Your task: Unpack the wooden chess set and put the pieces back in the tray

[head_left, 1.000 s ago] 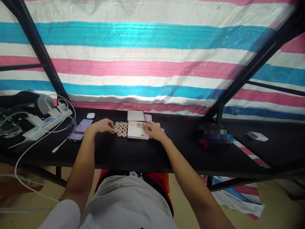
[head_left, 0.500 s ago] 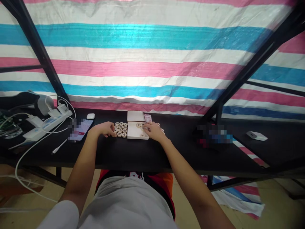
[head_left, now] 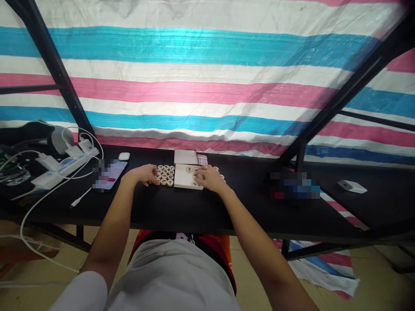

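Note:
Several round wooden game pieces (head_left: 166, 174) lie packed together on the black table (head_left: 181, 207). My left hand (head_left: 142, 174) rests at their left edge with its fingers curled, the fingertips touching the nearest pieces. A shallow white box (head_left: 184, 181) stands just right of them with a few pieces inside. My right hand (head_left: 210, 178) reaches over the box's right side, its fingers pinched at a piece there. A second white box part (head_left: 185, 156) lies behind, and more pieces show past my right hand.
A phone (head_left: 108, 175) lies left of my left hand, with a white earbud case (head_left: 123, 156), a power strip (head_left: 63, 166) and white cables farther left. A small white device (head_left: 352, 186) sits at the far right. Black frame posts rise at both sides before a striped tarp.
My left hand has slid a little along the left edge of the packed pieces. My right hand stays at the box.

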### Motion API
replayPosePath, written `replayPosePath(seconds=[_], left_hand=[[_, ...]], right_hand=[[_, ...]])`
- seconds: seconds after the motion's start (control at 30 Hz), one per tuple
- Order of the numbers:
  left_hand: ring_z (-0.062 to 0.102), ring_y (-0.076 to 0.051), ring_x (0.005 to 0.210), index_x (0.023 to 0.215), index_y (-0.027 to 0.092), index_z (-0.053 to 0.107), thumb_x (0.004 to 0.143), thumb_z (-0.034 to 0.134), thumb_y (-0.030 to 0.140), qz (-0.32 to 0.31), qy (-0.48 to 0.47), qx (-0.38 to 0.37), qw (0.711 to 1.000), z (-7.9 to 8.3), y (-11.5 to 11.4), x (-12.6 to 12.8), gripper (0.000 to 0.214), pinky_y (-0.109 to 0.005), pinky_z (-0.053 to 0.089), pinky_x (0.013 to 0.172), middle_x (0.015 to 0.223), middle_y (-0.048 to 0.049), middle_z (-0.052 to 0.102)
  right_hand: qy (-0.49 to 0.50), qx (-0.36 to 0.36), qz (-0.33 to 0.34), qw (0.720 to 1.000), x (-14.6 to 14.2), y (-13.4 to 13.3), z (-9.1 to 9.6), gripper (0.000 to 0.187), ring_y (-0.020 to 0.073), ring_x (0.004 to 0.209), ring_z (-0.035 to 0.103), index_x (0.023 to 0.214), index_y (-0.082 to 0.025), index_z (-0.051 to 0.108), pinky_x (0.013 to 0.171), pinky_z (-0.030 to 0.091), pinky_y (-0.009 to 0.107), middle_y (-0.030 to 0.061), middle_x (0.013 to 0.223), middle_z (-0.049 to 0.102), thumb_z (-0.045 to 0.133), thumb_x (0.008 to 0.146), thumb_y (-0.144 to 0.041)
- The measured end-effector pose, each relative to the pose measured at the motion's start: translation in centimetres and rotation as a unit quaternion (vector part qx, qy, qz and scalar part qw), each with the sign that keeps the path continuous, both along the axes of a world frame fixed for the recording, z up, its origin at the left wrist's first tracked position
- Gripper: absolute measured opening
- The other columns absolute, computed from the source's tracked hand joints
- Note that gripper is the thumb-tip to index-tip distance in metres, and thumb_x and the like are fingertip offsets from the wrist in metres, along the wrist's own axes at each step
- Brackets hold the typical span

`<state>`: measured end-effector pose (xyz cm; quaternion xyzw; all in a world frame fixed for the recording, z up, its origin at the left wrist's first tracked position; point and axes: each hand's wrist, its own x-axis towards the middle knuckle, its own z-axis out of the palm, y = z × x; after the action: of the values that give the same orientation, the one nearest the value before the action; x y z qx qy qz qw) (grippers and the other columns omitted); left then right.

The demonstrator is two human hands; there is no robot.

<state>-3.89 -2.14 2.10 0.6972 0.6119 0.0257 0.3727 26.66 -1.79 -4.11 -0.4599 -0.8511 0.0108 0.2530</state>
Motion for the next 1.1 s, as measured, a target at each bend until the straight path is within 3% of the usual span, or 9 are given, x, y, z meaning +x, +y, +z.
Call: replayPosePath(seconds=[0.2,0.37,0.5,0.73,0.93,1.1], left_hand=[[0.065,-0.021,0.080,0.110,0.016,0.054,0.060,0.074,0.045,0.040,0.029,0.054,0.997,0.6,0.3,-0.8,0.061,-0.021,0.051,0.053,0.106,-0.0112,0.065],[0.066,-0.020,0.062,0.117,0.011,0.056,0.082,0.036,0.068,0.141,0.072,0.124,0.980,-0.2,1.2,0.7,0.070,-0.027,0.049,0.052,0.110,-0.0184,0.065],[0.065,-0.022,0.055,0.106,0.009,0.063,0.084,0.019,0.072,0.134,0.102,0.123,0.978,-1.1,1.4,2.5,0.079,-0.031,0.049,0.055,0.100,-0.0193,0.068],[0.067,-0.026,0.069,0.114,0.015,0.059,0.083,0.020,0.072,0.122,0.111,0.159,0.973,-1.2,0.8,3.3,0.075,-0.031,0.048,0.060,0.109,-0.0178,0.065],[0.064,-0.022,0.057,0.111,0.014,0.061,0.083,0.020,0.073,0.110,0.098,0.137,0.980,-1.3,0.8,3.4,0.077,-0.030,0.047,0.057,0.102,-0.0172,0.067],[0.067,-0.025,0.066,0.108,0.011,0.062,0.083,0.020,0.072,0.096,0.127,0.166,0.973,-1.5,1.0,3.5,0.079,-0.031,0.047,0.062,0.103,-0.0205,0.066]], right_hand=[[-0.014,0.007,0.027,1.000,-0.1,0.2,0.2,0.019,0.0202,0.094,0.056,0.092,-0.019,0.071,0.093,0.039,0.034,0.0065,0.092,0.069,0.062,0.080,-0.030],[-0.025,-0.003,0.029,0.999,-0.3,0.3,0.2,0.017,0.0202,0.095,0.057,0.091,-0.020,0.071,0.092,0.039,0.033,0.0053,0.092,0.071,0.061,0.081,-0.029],[-0.041,0.004,0.048,0.998,-0.3,0.3,0.4,0.016,0.0196,0.094,0.058,0.091,-0.021,0.071,0.092,0.039,0.032,0.0047,0.092,0.071,0.059,0.083,-0.026],[-0.055,0.008,0.041,0.998,-0.6,0.3,0.3,0.016,0.0187,0.087,0.056,0.090,-0.020,0.071,0.086,0.040,0.031,0.0060,0.092,0.069,0.057,0.084,-0.025],[-0.025,-0.005,0.039,0.999,-0.7,0.1,0.1,0.019,0.0177,0.088,0.058,0.094,-0.019,0.070,0.085,0.042,0.029,0.0068,0.097,0.067,0.055,0.084,-0.023],[0.003,-0.032,0.041,0.999,-0.5,0.3,-0.1,0.022,0.0178,0.092,0.060,0.101,-0.020,0.068,0.085,0.044,0.029,0.0069,0.102,0.066,0.056,0.083,-0.020]])
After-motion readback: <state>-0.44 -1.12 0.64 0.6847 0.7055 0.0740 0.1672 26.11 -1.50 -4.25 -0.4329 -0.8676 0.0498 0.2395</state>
